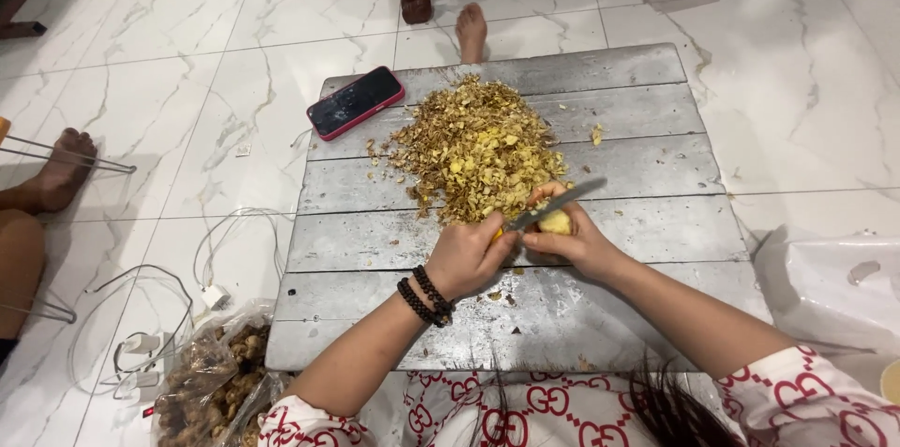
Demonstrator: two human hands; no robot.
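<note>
far left, a clear plastic bag (211,381) of brown knobbly pieces slumps on the white tiled floor (187,81), just beside the grey plank board (619,316), white cables (150,316) coiled near it. up the board's left corner lies a red-cased phone (355,102), screen dark, flat. now the left hand (469,255), beaded bracelets (427,295) on the wrist, forearm angled up from the lower left, fingers curled tight round the handle of a knife (553,207), blade pointing up and right. the right hand (574,236) meets it, fingers clamped on a small yellow peeled piece (556,222), touching the blade. both sit at the near edge of the heap of yellowish-brown peelings (478,149) mid-board. far right, a white plastic bag (830,288) crumpled on the floor.
</note>
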